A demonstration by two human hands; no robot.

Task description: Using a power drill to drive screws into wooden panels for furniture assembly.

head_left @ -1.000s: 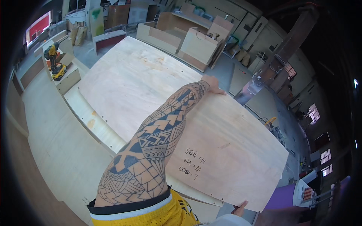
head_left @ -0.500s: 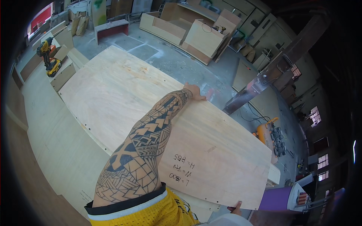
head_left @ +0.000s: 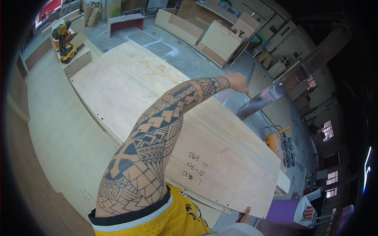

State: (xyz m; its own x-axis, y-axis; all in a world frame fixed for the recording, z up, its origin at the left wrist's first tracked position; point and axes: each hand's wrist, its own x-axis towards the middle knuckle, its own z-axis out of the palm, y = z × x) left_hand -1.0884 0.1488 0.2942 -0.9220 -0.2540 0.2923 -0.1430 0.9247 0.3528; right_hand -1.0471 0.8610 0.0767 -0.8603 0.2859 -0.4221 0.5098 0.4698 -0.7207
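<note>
A large pale plywood panel [head_left: 220, 153], with handwriting and screw holes along its edges, lies across a wider wooden piece in front of me. My tattooed left arm stretches over it. My left hand [head_left: 238, 82] is past the panel's far edge, in the air and touching nothing visible; its fingers are blurred but look stretched out. At the near right corner, my right hand [head_left: 245, 216] grips the panel's edge, thumb on top and the other fingers mostly hidden beneath. Beyond the panel's left end, a yellow-and-black cordless drill [head_left: 63, 41] stands on a wooden block.
A dark metal post [head_left: 262, 98] rises beyond the panel's far side. To its right stands an orange air compressor [head_left: 277, 143] with a hose. Wooden cabinet parts [head_left: 216, 39] and a low bench [head_left: 126, 21] sit farther back. Something purple [head_left: 283, 210] is at lower right.
My left hand has let go of the panel's far edge and swung outward to the right. My right hand keeps its hold at the near corner. The whole view has shifted slightly.
</note>
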